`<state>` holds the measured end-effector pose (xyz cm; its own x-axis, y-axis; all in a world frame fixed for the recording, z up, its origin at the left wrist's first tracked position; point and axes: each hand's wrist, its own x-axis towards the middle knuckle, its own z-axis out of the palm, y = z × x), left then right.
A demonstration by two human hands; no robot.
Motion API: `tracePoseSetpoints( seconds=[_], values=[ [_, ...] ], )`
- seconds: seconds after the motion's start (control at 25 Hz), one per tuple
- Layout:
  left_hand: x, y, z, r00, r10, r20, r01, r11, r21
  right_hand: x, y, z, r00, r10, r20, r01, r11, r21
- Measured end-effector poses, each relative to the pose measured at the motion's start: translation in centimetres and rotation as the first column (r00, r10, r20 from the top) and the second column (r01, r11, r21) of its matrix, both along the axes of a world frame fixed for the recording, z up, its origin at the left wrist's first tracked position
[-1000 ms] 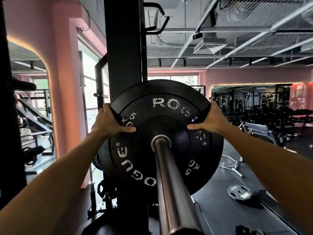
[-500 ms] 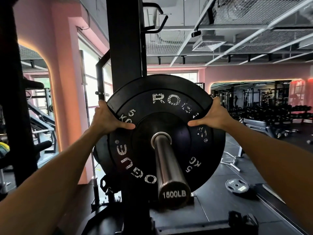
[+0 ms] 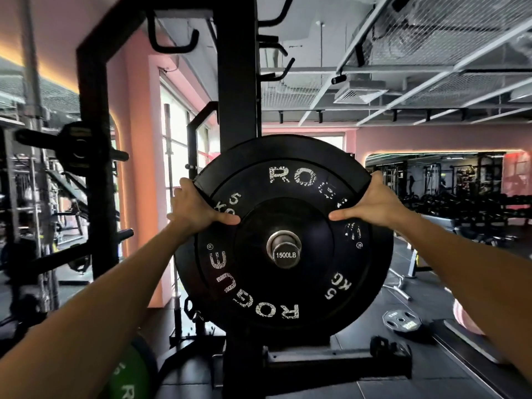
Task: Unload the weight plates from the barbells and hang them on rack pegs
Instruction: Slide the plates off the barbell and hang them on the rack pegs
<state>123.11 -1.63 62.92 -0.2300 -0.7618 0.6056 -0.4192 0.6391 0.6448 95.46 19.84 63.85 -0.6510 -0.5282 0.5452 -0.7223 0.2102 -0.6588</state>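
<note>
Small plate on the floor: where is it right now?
Head view, lower right: the small plate lies flat on the floor, right of the 5 kg plate and below the right forearm.

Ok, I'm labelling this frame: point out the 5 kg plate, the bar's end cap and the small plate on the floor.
5 kg plate [image 3: 290, 286]: head view, lower face by the lettering.
bar's end cap [image 3: 285, 255]: head view, on the 1500LB label.
small plate on the floor [image 3: 401, 320]: head view, its top face.

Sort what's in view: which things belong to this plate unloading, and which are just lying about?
In the job: black 5 kg plate, gripped at its rim by left hand and right hand; barbell sleeve end; rack upright.

Lying about: small plate on the floor; green plate.
</note>
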Motion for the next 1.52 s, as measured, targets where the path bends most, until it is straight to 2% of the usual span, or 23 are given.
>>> tracePoseSetpoints(
  seconds=[0.32, 0.64, 0.84, 1.12, 1.52],
  values=[
    [6.9, 6.2, 0.9, 0.999, -0.03, 0.012, 0.029, 0.999, 0.043, 7.4, 6.9, 0.7, 1.0, -0.03, -0.001, 0.03, 0.998, 0.06],
    [19.2, 5.3, 3.1, 0.998, -0.03, -0.058, 0.03, 1.0, 0.001, 19.0, 5.8, 2.5, 1.0, -0.002, -0.031, 0.003, 0.999, 0.049],
    [29.6, 0.5, 3.3, 0.993, -0.092, -0.072, 0.088, 0.995, -0.053, 29.1, 2.5, 2.0, 1.0, 0.019, -0.023, -0.018, 0.999, 0.034],
    [42.6, -3.5, 4.7, 1.0, -0.017, -0.018, 0.016, 0.997, -0.08, 41.7, -3.4, 1.3, 0.999, 0.046, 0.015, -0.046, 0.999, -0.006],
    [49.5, -18.4, 4.0, 0.997, 0.051, 0.055, -0.047, 0.996, -0.069, 47.2, -15.6, 1.2, 0.991, 0.133, 0.024, -0.134, 0.991, 0.025]
  ],
)
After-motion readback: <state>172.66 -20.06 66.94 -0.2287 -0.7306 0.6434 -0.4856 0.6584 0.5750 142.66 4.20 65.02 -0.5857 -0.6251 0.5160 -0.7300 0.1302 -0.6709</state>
